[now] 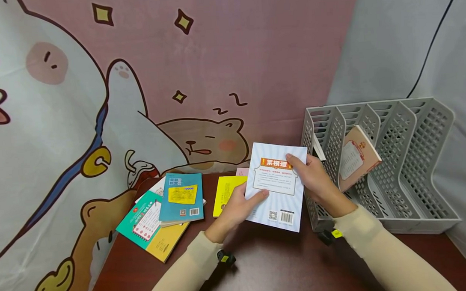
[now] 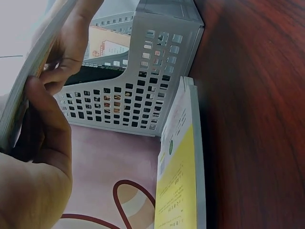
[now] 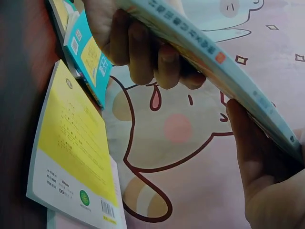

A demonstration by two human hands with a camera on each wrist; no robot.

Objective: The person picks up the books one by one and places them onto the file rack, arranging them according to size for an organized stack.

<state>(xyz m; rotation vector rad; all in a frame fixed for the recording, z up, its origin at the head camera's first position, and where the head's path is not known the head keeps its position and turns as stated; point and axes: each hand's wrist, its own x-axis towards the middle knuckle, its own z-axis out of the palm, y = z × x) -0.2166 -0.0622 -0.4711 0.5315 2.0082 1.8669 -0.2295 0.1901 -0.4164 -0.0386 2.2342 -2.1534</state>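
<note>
Soft, even light fills the head view, a faint sheen lying on the reddish-brown tabletop [image 1: 275, 264] at bottom centre. The left wrist view bleaches white at upper left; the right wrist view darkens at far left.

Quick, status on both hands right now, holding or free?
Left hand: closed on the pale blue book, thumb across its cover.
Right hand: holding the same book at its opposite side.

Red-brown table [image 1: 275, 264], overlapping books [image 1: 177, 207] at left, yellow-white book [image 1: 224, 188], grey file rack [image 1: 420, 225]
</note>
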